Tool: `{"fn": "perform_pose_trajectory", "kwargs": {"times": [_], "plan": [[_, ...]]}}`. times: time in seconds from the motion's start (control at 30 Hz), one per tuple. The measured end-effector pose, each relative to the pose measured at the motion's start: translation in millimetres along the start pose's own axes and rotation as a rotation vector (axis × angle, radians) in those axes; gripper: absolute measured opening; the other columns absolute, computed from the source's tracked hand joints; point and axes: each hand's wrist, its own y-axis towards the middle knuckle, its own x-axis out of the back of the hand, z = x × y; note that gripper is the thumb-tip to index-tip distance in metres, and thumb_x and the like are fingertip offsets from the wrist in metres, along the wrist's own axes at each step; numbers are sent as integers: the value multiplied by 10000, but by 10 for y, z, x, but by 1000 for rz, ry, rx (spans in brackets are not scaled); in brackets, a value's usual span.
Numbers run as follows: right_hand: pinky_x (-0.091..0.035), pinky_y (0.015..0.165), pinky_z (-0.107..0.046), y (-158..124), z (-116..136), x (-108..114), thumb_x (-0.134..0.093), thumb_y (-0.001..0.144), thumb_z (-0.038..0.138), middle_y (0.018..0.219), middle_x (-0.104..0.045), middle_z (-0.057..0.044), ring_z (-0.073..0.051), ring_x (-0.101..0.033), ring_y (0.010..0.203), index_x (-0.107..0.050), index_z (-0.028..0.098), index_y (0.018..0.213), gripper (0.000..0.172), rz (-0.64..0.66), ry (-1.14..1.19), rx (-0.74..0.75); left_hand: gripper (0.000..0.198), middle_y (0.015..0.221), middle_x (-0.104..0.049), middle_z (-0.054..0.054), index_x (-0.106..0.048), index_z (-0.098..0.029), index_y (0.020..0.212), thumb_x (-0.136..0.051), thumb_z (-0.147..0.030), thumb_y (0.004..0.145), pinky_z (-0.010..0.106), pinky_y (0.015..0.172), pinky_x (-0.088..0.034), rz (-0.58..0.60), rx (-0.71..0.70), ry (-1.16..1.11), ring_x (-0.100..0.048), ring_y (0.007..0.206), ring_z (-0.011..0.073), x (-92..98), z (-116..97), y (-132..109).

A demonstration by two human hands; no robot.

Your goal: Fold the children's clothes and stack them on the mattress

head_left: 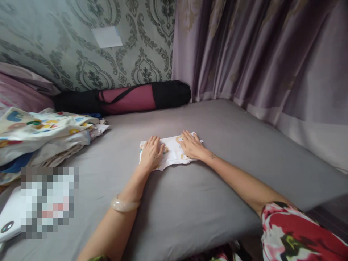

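Observation:
A small white folded garment with tan and teal prints [172, 151] lies flat on the grey bed sheet [190, 203]. My left hand [152, 150] rests palm down on its left end, fingers stretched out. On the right end lies my right hand [191, 145], also flat with the fingers extended. A small tag sticks out past the cloth's right edge. Both palms hide parts of the garment, so its exact kind cannot be made out.
A heap of patterned clothes [46, 134] lies on the left. Nearer me on that side is a white phone [11, 214] beside a blurred patch. Along the wall stretches a long black and maroon bag [127, 97]. Purple curtains [244, 54] hang on the right.

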Motion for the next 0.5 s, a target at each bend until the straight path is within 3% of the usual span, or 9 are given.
{"fn": "perform_pose_trajectory", "kwargs": {"times": [0.07, 0.17, 0.4, 0.5], "plan": [[-118, 1185, -467, -38, -116, -1, -198, 987, 390, 1565, -270, -180, -277, -196, 1460, -314, 12, 1485, 636, 20, -6, -35, 386, 1418, -501, 166, -559, -190, 1229, -467, -385, 910, 535, 1141, -213, 97, 4, 102, -350, 1391, 331, -30, -33, -34], [-140, 1182, -456, -71, -172, -41, -192, 990, 405, 1568, -273, -166, -278, -202, 1458, -312, 27, 1491, 640, 32, 4, -45, 387, 1447, -463, 174, -527, -197, 1262, -410, -387, 945, 567, 1121, -215, 183, 0, 208, -328, 1400, 338, -28, -39, -60], [-185, 1175, -444, -44, -227, -55, -277, 983, 358, 1551, -315, -169, -258, -240, 1447, -394, 66, 1449, 563, -35, 129, -52, 439, 1470, -418, 178, -470, -178, 1315, -320, -406, 971, 548, 1122, -218, 244, -10, 333, -309, 1407, 330, -33, -26, -43], [-274, 1147, -349, -38, -342, 51, -351, 954, 275, 1504, -402, -166, -204, -346, 1402, -453, 72, 1402, 502, -115, 317, -184, 430, 1438, -448, 172, -477, -180, 1305, -324, -393, 964, 514, 1119, -253, 222, 8, 317, -359, 1380, 306, -42, 22, -24]]}}
